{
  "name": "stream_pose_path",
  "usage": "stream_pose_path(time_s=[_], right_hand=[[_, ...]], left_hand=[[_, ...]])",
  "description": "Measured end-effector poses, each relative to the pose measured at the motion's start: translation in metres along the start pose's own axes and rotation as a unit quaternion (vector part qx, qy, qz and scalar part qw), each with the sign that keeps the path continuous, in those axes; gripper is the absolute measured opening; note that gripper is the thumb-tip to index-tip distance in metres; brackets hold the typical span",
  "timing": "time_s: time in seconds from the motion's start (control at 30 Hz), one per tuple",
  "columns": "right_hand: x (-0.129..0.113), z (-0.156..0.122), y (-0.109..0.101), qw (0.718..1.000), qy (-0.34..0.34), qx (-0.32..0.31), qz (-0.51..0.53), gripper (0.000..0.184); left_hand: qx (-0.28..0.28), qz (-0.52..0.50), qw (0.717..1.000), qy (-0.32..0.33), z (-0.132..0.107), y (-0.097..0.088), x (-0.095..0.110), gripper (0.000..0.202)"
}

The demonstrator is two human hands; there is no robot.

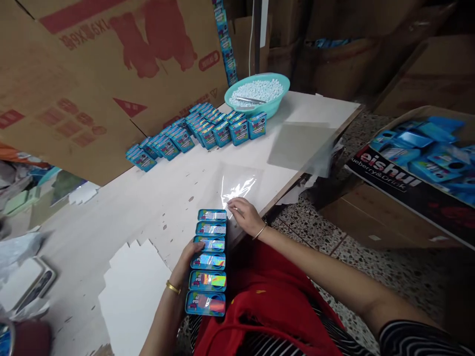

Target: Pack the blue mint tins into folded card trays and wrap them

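Speckled floor [374, 267]; white table [111, 222]; brown cartons [345, 64] behind.

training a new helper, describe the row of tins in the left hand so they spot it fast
Start at the white table and go to its near edge, beside the red cloth. There the left hand grips a row of six blue tins. Unlike the blue packs standing by the cardboard, it is hand-held, with rainbow glints on its face.

My left hand [190, 253] grips a row of six blue rectangular packs with shiny labels [208, 260]. My right hand [245, 216] is at the near edge of a clear, glossy plastic sheet [241, 180]. Beyond sits a round turquoise plastic bowl [275, 105] of small pale pellets [260, 89].
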State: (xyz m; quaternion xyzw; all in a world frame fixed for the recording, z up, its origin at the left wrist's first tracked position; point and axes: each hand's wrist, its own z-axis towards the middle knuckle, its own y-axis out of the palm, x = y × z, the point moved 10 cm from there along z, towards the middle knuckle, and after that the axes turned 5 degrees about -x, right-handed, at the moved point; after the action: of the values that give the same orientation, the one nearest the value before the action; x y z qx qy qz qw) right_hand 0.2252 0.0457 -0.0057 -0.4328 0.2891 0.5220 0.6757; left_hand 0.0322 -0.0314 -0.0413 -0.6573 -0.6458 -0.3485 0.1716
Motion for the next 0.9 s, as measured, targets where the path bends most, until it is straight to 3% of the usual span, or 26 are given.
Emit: stream_pose_path(time_s=[0.17, 0.43, 0.6, 0.7, 0.8, 0.9], right_hand=[[0.001, 0.006, 0.001, 1.0, -0.011, -0.013, -0.004, 0.022], [0.001, 0.009, -0.01, 1.0, -0.012, 0.004, 0.008, 0.025], [0.007, 0.008, -0.012, 0.999, 0.03, 0.005, -0.018, 0.022], [0.012, 0.004, -0.01, 0.999, 0.042, 0.006, -0.031, 0.023], [0.011, 0.001, -0.007, 0.998, 0.035, 0.012, -0.044, 0.025], [0.003, 0.001, -0.005, 0.996, 0.023, 0.017, -0.081, 0.028]], left_hand=[[-0.032, 0.005, 0.999, 0.007, 0.002, 0.011, 0.008, 0.052], [-0.055, 0.029, 0.998, 0.003, 0.016, 0.022, 0.022, 0.04], [-0.049, 0.032, 0.998, 0.001, 0.023, 0.022, 0.032, 0.035], [-0.073, 0.08, 0.994, 0.01, 0.031, 0.024, 0.04, 0.038], [-0.026, 0.223, 0.969, 0.107, 0.035, 0.008, 0.067, 0.035], [0.03, 0.374, 0.895, 0.24, 0.032, -0.006, 0.104, 0.031]])
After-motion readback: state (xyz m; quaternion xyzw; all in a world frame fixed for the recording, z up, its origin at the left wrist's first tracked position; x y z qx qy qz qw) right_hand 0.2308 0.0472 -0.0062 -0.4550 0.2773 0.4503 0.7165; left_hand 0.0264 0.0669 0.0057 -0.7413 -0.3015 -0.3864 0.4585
